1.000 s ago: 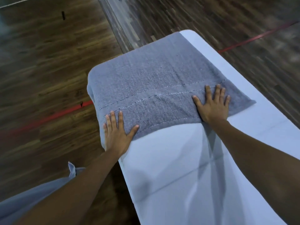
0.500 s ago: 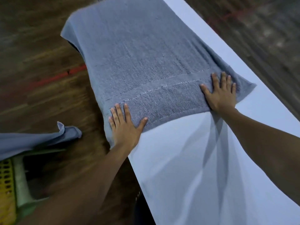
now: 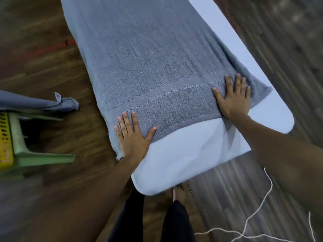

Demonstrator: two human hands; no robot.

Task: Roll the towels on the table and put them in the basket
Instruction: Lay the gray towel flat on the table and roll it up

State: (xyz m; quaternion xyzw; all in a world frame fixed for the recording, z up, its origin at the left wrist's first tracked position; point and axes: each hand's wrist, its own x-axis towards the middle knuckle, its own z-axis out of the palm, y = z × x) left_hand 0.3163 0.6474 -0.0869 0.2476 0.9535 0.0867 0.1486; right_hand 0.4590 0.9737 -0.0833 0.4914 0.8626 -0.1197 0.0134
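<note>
A grey towel (image 3: pixel 148 55) lies flat along the white table (image 3: pixel 188 154), its left side hanging over the table's left edge. My left hand (image 3: pixel 133 135) presses flat on the towel's near left corner, fingers straight and spread. My right hand (image 3: pixel 233 98) presses flat on the near right corner, just inside a loose flap of cloth. A yellow basket (image 3: pixel 5 138) shows at the left frame edge, on or beside a green stool (image 3: pixel 35 154).
Another grey towel (image 3: pixel 38 103) drapes over the stool and basket on the left. My legs and a bare foot (image 3: pixel 179 193) stand at the table's near end. A white cord (image 3: pixel 251 222) trails on the wooden floor at lower right.
The view has tilted down, showing the table's near end, my legs and the stool. Both hands stay flat on the towel's near corners.
</note>
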